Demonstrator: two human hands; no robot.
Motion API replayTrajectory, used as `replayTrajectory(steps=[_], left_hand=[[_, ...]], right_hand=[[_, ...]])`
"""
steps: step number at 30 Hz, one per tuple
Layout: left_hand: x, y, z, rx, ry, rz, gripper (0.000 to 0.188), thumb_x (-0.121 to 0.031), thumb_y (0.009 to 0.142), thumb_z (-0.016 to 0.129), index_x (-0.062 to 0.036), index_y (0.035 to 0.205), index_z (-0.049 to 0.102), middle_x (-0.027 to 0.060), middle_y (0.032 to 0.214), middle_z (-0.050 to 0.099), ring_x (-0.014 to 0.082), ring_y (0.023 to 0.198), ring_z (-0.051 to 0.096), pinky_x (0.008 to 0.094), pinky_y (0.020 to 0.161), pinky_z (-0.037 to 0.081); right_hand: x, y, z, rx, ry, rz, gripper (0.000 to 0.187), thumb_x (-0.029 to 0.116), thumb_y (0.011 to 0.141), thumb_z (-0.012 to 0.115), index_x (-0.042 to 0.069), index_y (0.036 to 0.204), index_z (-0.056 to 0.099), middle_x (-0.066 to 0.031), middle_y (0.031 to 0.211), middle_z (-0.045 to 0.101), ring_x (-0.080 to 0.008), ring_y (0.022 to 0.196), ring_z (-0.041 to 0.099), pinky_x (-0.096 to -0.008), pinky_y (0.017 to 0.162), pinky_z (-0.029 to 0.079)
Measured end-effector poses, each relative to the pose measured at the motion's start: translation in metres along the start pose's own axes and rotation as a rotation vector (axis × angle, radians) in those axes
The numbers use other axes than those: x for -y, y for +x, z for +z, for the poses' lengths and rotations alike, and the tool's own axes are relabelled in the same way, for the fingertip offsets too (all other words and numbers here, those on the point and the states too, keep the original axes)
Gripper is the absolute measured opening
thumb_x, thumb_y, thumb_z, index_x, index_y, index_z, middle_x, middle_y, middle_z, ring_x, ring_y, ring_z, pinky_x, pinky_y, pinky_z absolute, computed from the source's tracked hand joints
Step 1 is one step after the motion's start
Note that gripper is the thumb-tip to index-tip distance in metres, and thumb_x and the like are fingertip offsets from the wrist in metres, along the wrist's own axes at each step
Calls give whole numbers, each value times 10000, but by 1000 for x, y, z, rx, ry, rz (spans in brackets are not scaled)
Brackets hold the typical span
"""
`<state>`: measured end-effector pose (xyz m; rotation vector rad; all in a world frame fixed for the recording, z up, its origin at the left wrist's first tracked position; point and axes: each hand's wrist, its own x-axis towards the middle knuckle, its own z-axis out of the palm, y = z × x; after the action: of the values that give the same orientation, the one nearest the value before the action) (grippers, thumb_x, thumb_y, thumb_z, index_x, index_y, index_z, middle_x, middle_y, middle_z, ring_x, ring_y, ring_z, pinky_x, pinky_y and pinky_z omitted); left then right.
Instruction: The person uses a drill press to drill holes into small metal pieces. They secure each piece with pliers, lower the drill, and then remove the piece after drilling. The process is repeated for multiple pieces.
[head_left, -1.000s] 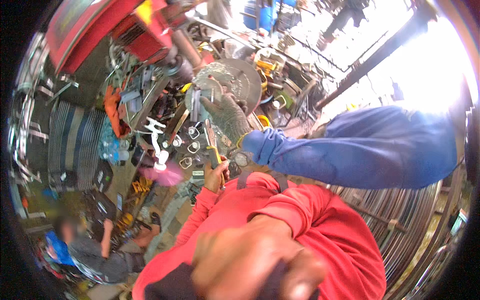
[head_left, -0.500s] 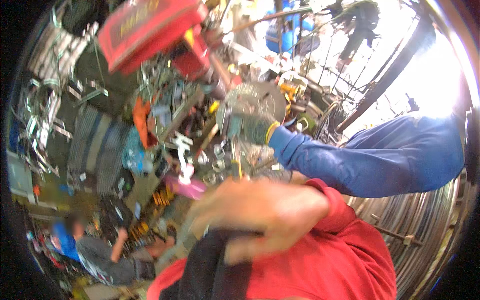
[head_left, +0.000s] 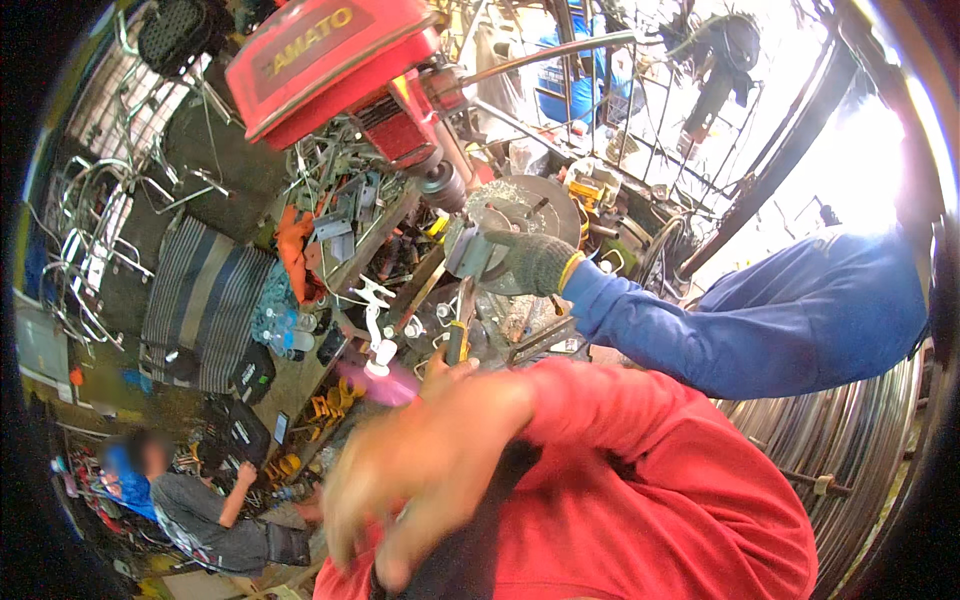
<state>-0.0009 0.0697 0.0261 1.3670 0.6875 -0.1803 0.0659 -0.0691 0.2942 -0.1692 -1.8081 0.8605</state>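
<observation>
My right hand (head_left: 430,460), in a red sleeve (head_left: 640,420), is bare and close in front of my body. Motion blurs it, but its fingers hang down apart and nothing shows in them. My left hand cannot be made out. Just beyond, bare fingers (head_left: 438,368) are against a yellow-and-black handle (head_left: 457,342); whose they are is hidden. A co-worker's gloved hand (head_left: 535,262) holds a grey metal piece (head_left: 468,252) at the round table (head_left: 560,205) of a red drill press (head_left: 335,65). The drill chuck (head_left: 440,187) hangs above that table.
The co-worker's blue sleeve (head_left: 720,330) reaches in from the right, over long metal rods (head_left: 860,440). A pink object (head_left: 385,388) and a white bottle-like item (head_left: 378,355) lie on the cluttered bench. Another person (head_left: 205,515) sits at lower left. A striped mat (head_left: 205,305) lies left.
My right hand has swung left and down, toward the lower middle of the view. The view has shifted slightly and is sharper. The gloved hand stays at the drill table.
</observation>
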Motion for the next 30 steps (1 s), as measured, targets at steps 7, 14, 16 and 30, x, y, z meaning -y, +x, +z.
replayTrajectory(steps=[7, 14, 16, 30], left_hand=[[-1, 0, -6, 148, -110, 63, 335, -131, 853, 670, -97, 1154, 527, -31, 687, 519, 69, 524, 471, 236, 470, 383], [5, 3, -4, 116, -46, 73, 324, -148, 882, 645, -94, 1169, 502, -16, 646, 494, 74, 491, 449, 243, 432, 369], [9, 5, -6, 145, -62, 130, 310, -151, 886, 642, -96, 1158, 504, -17, 651, 496, 70, 492, 450, 238, 429, 366], [14, 26, -32, 119, 229, 268, 423, -197, 861, 660, 5, 1210, 532, 93, 912, 601, 192, 850, 560, 339, 795, 456]], right_hand=[[-16, -70, -92, -486, -1704, 785, 201, 206, 819, 619, 61, 956, 640, -110, 910, 616, -285, 884, 604, -410, 764, 506], [-23, -40, -140, -293, -2264, 564, 118, 199, 719, 608, 88, 758, 624, -42, 802, 588, -233, 871, 557, -349, 702, 451], [-11, -35, -144, -277, -2376, 568, 115, 204, 709, 612, 90, 721, 616, -37, 765, 584, -229, 871, 558, -344, 700, 452], [-32, -5, -193, 725, -2718, 1131, 239, 190, 802, 550, 42, 968, 640, -87, 1027, 608, -257, 1074, 520, -395, 949, 406]])
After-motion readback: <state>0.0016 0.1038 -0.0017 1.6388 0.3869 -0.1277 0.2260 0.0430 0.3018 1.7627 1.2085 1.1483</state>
